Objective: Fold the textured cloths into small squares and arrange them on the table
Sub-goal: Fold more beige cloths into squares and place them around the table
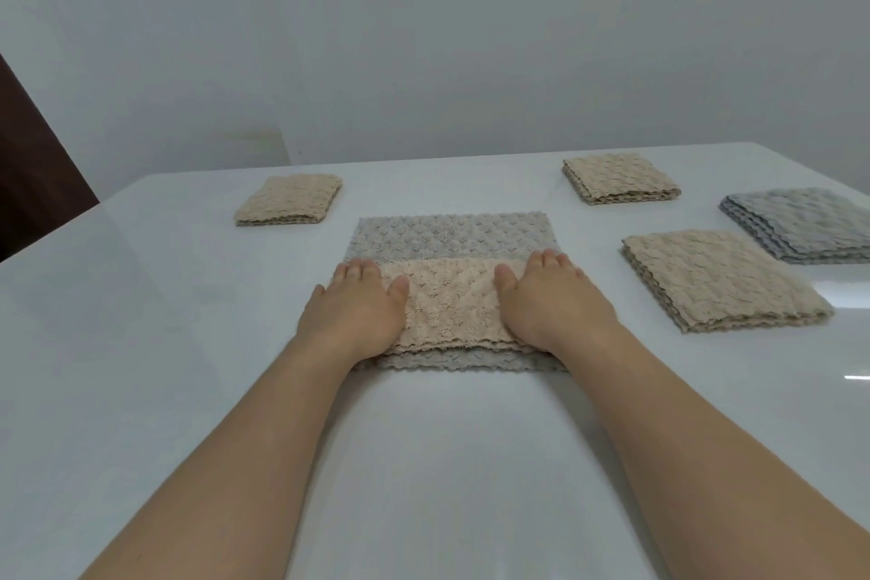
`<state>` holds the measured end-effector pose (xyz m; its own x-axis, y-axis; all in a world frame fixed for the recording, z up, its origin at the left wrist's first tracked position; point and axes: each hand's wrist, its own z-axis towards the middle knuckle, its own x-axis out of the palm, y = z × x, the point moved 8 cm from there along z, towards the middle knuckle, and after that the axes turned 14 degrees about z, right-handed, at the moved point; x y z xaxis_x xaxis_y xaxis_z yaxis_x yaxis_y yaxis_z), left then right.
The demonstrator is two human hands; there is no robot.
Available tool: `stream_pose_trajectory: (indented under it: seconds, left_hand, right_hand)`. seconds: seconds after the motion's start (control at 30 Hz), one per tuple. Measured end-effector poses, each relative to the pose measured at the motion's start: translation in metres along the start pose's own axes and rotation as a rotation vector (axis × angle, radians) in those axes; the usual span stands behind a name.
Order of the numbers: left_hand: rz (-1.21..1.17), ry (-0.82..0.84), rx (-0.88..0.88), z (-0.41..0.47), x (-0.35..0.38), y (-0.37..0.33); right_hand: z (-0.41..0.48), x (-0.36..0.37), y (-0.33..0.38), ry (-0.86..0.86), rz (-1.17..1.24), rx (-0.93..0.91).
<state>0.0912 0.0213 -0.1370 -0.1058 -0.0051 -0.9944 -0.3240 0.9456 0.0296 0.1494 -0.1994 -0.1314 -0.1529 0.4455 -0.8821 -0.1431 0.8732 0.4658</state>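
Pressing now: my left grip (358, 301) and right grip (551, 301) lie palm-down with fingers straight and close together. They hold nothing and flatten the beige fleecy flap (452, 306).
Cloth in hand: the grey-and-beige textured cloth (452, 233) sits at the centre of the glossy white table (188, 297). The flap covers its 6 o'clock half, and bare grey shows toward 12 o'clock.
Stage: I judge this a half-made fold, not yet a small square.
Risk, edges: a grey strip peeks out beneath the flap along the 6 o'clock edge. Creasing as it lies would likely set a crooked square.
Risk, slip: the table looks slick, so an uneven push from me could skate the whole cloth toward 12 o'clock.
Risk, spring: the pile looks plump, and the flap may lift once I let go.
Risk, neighbours: the large beige folded square (720, 280) at 3 o'clock lies near my right forearm, where a wide sweep could nudge it. The grey folded stack (805, 221) at 2 o'clock lies just beyond.
Elsewhere: the left beige folded square (289, 199) at 10 o'clock and the far beige folded square (621, 178) at 1 o'clock sit well apart.
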Motion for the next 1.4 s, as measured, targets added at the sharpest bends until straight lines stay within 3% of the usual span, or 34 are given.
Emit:
stream_pose_trajectory:
  seconds: [0.17, 0.27, 0.47, 0.7, 0.9, 1.07, 1.23, 1.4]
  left_hand:
    - [-0.059, -0.042, 0.006, 0.0, -0.008, 0.005]
    - [-0.146, -0.161, -0.01, -0.004, -0.023, 0.016]
    - [-0.227, -0.394, -0.105, 0.003, -0.037, 0.044]
    - [-0.15, -0.328, -0.09, 0.013, -0.027, 0.043]
    - [-0.218, -0.299, -0.12, 0.012, -0.026, 0.045]
    - [-0.284, -0.295, -0.165, 0.007, -0.031, 0.048]
    - [-0.566, -0.32, -0.174, 0.0, -0.034, 0.05]
    - [-0.975, -0.349, -0.211, -0.005, -0.038, 0.058]
  right_hand:
    - [0.0, -0.009, -0.017, -0.01, 0.021, 0.12]
    - [-0.001, -0.011, -0.018, -0.02, 0.034, 0.136]
    - [-0.005, -0.042, -0.012, -0.226, -0.033, 0.047]
    - [-0.001, -0.045, -0.021, -0.248, 0.083, 0.087]
    - [-0.002, -0.05, -0.018, -0.312, 0.12, 0.041]
    - [-0.004, -0.054, -0.014, -0.299, 0.289, 0.015]
    - [-0.005, -0.054, -0.022, -0.256, 0.466, 0.093]
    - [-0.01, -0.066, -0.012, -0.312, 0.566, -0.017]
